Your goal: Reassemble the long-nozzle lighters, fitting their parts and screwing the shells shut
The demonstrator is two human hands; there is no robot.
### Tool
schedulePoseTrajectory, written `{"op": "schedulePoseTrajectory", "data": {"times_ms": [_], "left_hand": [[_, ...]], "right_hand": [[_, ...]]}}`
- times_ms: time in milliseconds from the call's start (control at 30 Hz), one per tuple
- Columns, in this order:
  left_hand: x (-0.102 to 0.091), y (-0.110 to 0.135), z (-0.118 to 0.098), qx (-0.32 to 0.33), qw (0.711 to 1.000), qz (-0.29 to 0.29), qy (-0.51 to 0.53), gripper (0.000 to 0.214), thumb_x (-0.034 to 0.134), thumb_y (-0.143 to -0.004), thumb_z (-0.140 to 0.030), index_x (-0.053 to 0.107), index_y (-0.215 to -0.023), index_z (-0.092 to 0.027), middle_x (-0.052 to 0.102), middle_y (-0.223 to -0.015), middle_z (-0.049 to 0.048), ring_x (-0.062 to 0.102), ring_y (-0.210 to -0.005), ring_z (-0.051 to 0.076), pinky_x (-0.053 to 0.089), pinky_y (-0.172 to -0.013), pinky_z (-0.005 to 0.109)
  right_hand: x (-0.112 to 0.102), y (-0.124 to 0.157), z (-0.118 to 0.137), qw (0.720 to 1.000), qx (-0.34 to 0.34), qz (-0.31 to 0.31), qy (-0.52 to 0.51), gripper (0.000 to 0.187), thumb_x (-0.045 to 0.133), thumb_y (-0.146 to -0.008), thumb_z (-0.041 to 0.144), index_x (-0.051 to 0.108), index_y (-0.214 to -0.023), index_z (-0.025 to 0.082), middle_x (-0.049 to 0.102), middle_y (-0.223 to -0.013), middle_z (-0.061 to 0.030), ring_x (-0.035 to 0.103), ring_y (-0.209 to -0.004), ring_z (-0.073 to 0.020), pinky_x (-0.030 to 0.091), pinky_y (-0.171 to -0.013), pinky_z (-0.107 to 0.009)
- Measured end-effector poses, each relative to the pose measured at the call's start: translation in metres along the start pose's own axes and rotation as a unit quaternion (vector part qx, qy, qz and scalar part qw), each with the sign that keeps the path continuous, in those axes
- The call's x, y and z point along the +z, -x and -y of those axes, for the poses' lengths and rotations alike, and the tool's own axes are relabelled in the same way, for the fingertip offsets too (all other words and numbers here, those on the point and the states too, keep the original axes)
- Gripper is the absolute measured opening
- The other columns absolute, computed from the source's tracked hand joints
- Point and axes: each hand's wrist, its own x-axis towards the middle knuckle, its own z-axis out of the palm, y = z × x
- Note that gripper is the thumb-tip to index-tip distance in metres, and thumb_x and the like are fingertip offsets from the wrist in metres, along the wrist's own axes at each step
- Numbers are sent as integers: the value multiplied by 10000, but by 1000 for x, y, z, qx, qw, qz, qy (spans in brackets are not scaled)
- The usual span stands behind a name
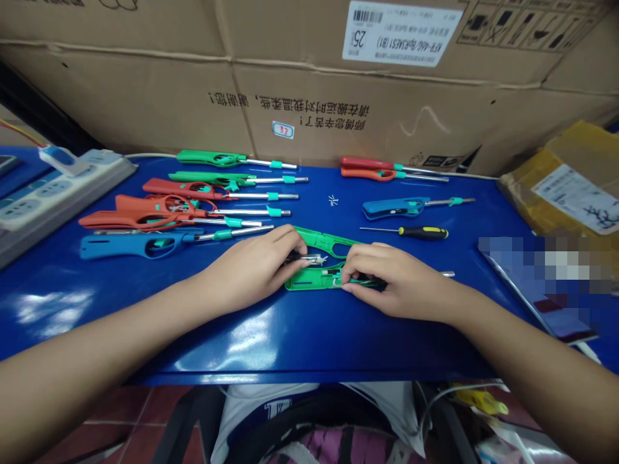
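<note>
Between my hands lies a green long-nosed lighter with its casing split into two halves. The lower half (pixel 309 281) has small white and teal parts inside, and a metal tube end (pixel 449 274) sticks out beyond my right hand. The other green half (pixel 316 238) lies just behind it, hollow side showing. My left hand (pixel 256 264) pinches a small dark part with a silver end (pixel 315 259), held over the lower half. My right hand (pixel 399 280) has its fingers closed on the lower half near its trigger area; the fingertips partly hide what they grip.
Several green, red, orange and blue lighters (pixel 145 212) lie in rows at left. More lighters (pixel 394 207) and a screwdriver (pixel 423 232) lie at right. A power strip (pixel 62 187), a phone-like device (pixel 522 290), a yellow package (pixel 565 180) and a cardboard box (pixel 159 96) border the blue table.
</note>
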Motion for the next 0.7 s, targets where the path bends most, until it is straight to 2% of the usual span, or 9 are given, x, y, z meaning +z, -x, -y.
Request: {"op": "schedulePoseTrajectory", "data": {"times_ms": [100,200,300,433,500,600,633,700], "left_hand": [[-2,-1,-2,4,999,-26,30,231,492,-1026,-363,600,-1042,-159,671,-1056,72,650,-898,209,500,-770,328],[-7,-1,-8,-10,994,-40,106,234,549,-1006,-381,662,-1002,-176,690,-884,14,619,-735,150,463,-660,264],[-10,0,-12,-29,982,-2,187,253,568,-997,-407,724,-986,-208,713,-813,-14,621,-673,130,442,-598,236],[-8,1,-13,-34,973,46,222,273,570,-997,-415,763,-997,-222,771,-916,0,678,-762,144,481,-646,237],[-7,1,-13,-36,972,44,230,271,581,-992,-417,772,-1005,-226,781,-943,1,684,-763,141,491,-650,233],[-4,0,-13,-43,969,31,240,259,604,-981,-417,779,-1021,-230,784,-952,4,685,-756,137,492,-634,224],[-3,0,-13,-45,969,24,241,254,613,-977,-416,781,-1025,-232,783,-952,6,684,-757,137,492,-631,223],[-1,1,-14,-50,969,12,242,247,626,-968,-415,786,-1019,-234,780,-945,12,685,-765,144,497,-636,228]], "right_hand": [[0,-1,0,1000,1,-8,-13,35,612,-974,187,645,-979,197,653,-976,-18,593,-901,-141,425,-805,-289],[-1,-2,3,999,19,-23,-40,46,618,-960,168,657,-951,192,643,-946,-13,577,-832,-118,432,-728,-251],[-3,-2,7,996,51,-36,-59,61,635,-942,167,671,-901,194,650,-915,-5,538,-733,-97,431,-672,-236],[-7,-2,11,987,113,-50,-99,69,665,-913,203,683,-848,188,653,-863,-3,476,-607,-73,409,-571,-232],[-9,-2,12,969,181,-44,-163,81,665,-911,243,661,-852,186,602,-703,25,449,-519,-67,374,-479,-218],[-9,-2,15,916,278,-7,-290,90,631,-934,283,599,-923,200,514,-512,82,480,-424,-82,417,-406,-194],[-9,-2,16,902,292,0,-318,90,624,-939,283,583,-939,203,528,-500,83,513,-421,-90,458,-409,-196],[-9,-2,17,893,295,-2,-341,88,628,-938,276,577,-950,204,578,-525,69,575,-451,-102,524,-436,-207]]}}
